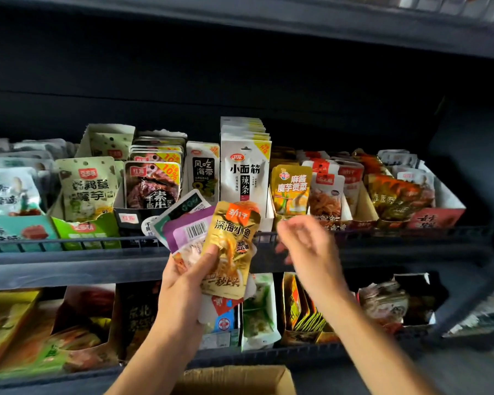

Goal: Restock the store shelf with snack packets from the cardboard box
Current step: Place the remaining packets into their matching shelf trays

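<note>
The right hand [305, 246] at centre right of the frame is smeared by motion blur; its fingers look loosely spread and hold nothing, just right of the packets. The cardboard box [234, 380] is cut off by the bottom edge, only its open top flaps showing. The left hand [188, 275], at centre frame, grips a fanned stack of snack packets, thumb pressed across the front one. That front one, a gold fish snack packet [231, 246], stands with its long axis nearly upright, top tilted slightly right, print facing the camera. Behind it a purple packet [183, 232] and a white-and-green packet [180, 209] fan out toward the upper left, largely covered. They are held up before the front rail of the shelf [69, 252], below the white spicy-strip packets [244, 172].
</note>
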Available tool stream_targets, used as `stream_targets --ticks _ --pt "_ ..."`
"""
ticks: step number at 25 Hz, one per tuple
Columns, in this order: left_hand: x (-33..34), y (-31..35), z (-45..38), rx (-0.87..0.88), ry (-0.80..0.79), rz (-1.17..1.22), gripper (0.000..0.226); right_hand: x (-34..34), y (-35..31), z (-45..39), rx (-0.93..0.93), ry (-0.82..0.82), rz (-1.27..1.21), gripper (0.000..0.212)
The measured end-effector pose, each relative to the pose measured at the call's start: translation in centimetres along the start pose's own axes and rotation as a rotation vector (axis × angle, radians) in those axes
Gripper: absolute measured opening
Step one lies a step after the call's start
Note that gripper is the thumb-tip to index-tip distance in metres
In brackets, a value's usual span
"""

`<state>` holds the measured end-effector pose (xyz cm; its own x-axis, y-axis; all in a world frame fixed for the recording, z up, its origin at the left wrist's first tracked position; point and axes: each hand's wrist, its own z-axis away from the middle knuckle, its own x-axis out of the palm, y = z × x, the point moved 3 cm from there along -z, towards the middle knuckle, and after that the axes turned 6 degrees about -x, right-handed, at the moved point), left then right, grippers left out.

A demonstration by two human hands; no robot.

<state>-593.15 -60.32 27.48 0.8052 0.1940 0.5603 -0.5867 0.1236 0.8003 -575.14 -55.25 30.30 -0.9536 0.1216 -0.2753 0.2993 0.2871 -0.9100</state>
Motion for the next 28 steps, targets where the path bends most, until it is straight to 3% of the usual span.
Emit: stream_targets --ticks 2,3,7,10,13,15,20,24,28 --pt "0.0 -0.2 0.0 0.035 -0.002 -0.061 0.038 2.8 -0.8 2.6 0.141 -0.300 -0.190 0.021" --pt "0.1 -0.3 0.1 0.051 -0.023 -0.108 0.038 3.2 -0.8 3.0 0.144 -0.326 -0.234 0.021" --pt "0.6 -0.7 0.3 0.080 -0.110 -0.240 0.037 -0.1 -0.3 1.7 0.159 -0.139 -0.294 0.019" --pt "0.8 -1.2 0.0 0.070 -0.134 -0.239 0.035 -6.4 0.9 -1.1 0.216 0.077 -0.394 0.022" --pt "1.0 -1.7 -0.2 0.057 -0.135 -0.236 0.035 -15.3 1.0 -4.6 0.069 0.385 -0.373 0.009" --pt "1.0 -1.8 -0.2 0.052 -0.120 -0.228 0.034 -20.1 1.1 -6.0 -0.035 0.479 -0.373 0.003" --pt "1.0 -2.1 -0.4 0.041 -0.076 -0.224 0.035 -22.8 5.4 -7.4 -0.005 0.325 -0.310 0.020" --pt "0.8 -2.3 -0.3 0.031 -0.064 -0.242 0.036 -21.9 8.1 -7.8 0.070 0.219 -0.066 0.028" --pt "0.8 -2.1 -0.3 0.033 -0.062 -0.236 0.037 -22.4 8.6 -8.4 0.026 0.199 0.012 0.029"
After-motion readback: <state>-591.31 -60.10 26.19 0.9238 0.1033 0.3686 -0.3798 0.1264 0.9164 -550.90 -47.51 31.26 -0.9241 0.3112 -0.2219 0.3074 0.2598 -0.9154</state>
